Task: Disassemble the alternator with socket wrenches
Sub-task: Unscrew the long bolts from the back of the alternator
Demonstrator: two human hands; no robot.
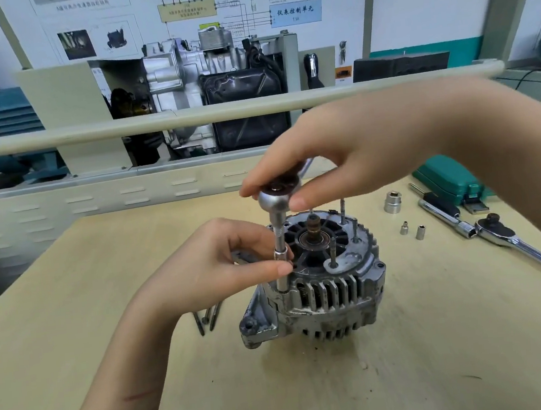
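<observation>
A grey alternator [330, 295] stands upright at the middle of the wooden table, its shaft and several thin studs pointing up. A small ratchet wrench [273, 201] stands vertically over the alternator's left rim, its extension and socket [281, 254] reaching down to the housing. My right hand [335, 160] grips the ratchet's round head from above with fingers and thumb. My left hand [221, 261] pinches the socket and extension between thumb and fingertips.
Three long bolts [207, 316] lie left of the alternator. To the right lie a large socket [392, 202], two small sockets [412, 231], a long ratchet with red grip [516, 241] and a green tool case [452, 180]. A cut-away engine display stands beyond the rail.
</observation>
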